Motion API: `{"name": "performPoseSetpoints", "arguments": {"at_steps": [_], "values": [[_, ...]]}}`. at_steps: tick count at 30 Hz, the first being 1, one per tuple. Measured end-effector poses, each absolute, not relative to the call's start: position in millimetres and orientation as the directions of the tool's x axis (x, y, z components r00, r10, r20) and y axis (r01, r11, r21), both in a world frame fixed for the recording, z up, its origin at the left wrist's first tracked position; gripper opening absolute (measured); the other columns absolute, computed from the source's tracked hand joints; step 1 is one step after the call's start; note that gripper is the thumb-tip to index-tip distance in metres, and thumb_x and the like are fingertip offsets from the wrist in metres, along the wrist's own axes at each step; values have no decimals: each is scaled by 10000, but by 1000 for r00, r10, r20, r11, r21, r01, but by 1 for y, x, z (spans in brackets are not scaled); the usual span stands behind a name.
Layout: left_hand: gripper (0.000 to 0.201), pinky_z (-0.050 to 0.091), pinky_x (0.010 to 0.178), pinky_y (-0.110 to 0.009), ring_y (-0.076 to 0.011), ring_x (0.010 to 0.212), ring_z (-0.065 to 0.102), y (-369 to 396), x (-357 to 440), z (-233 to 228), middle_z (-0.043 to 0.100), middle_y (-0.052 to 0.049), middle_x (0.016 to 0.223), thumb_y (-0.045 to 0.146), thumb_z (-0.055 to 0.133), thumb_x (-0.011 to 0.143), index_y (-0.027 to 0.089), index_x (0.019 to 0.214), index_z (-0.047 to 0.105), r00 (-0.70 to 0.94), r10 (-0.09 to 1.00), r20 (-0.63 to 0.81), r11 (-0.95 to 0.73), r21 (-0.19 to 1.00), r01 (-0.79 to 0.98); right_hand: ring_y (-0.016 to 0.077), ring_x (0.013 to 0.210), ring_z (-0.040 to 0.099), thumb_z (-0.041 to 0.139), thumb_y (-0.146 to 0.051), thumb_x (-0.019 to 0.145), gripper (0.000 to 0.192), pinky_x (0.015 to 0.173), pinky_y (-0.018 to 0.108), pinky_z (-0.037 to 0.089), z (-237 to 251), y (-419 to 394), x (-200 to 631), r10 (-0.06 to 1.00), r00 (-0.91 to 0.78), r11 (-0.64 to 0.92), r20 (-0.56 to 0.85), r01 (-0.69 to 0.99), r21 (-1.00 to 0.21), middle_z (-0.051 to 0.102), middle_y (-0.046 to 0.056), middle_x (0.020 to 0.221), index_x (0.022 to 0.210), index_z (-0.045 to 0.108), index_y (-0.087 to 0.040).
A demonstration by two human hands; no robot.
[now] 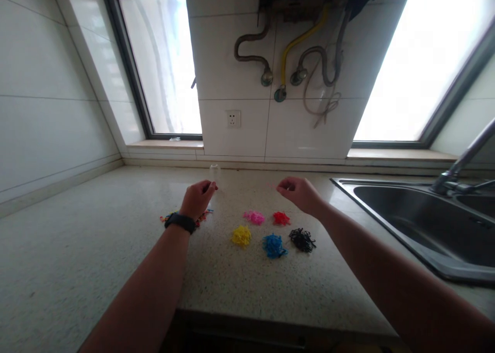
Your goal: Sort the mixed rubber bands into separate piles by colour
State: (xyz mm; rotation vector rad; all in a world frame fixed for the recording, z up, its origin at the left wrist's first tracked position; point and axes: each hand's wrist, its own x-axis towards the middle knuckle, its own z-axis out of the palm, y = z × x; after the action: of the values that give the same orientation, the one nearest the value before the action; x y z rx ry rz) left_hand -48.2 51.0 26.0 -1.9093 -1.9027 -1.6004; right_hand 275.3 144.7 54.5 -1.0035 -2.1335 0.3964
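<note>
My left hand (198, 198), with a black band on its wrist, pinches a small clear bag (214, 173) above the speckled countertop (77, 250). A mixed heap of tiny coloured elastic bands (203, 217) lies right under that hand. My right hand (299, 193) pinches one thin reddish band (274, 185) between its fingertips. Between and in front of my hands lie sorted little piles: pink (254, 217), red (281, 218), yellow (241, 235), blue (274, 245) and black (302, 239).
A steel sink (425, 224) with a tap (462, 162) fills the right side. The tiled wall behind carries a socket (233, 118) and hoses (297, 59). Windows stand left and right. The counter's front edge runs near my arms.
</note>
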Motion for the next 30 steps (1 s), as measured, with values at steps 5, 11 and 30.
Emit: {"name": "performPoseSetpoints", "arguments": {"at_steps": [5,11,30], "values": [[395,335,527,-253,-146,514,491,52,-47,23,579,3,531,453,484,906,169,842,750,-229,749,622,-240,576,781,128,554,500,634,-524,781,378,512,259,386,31,148,317,855,-240,518,460,448,-728,635,34,664,826,693,-153],[409,350,552,-252,-144,531,500,52,-47,20,605,4,570,472,472,926,170,877,744,-177,784,595,-229,542,808,96,543,435,684,-509,777,349,478,235,347,29,126,323,819,-157,573,551,248,-781,565,0,646,813,660,-163],[425,383,575,-254,-169,622,576,47,-42,24,681,-26,649,477,473,905,155,891,750,-184,780,598,-218,536,816,92,567,469,731,-379,740,215,516,250,381,39,98,306,797,-348,528,493,7,-849,601,-10,649,753,664,-175]]}}
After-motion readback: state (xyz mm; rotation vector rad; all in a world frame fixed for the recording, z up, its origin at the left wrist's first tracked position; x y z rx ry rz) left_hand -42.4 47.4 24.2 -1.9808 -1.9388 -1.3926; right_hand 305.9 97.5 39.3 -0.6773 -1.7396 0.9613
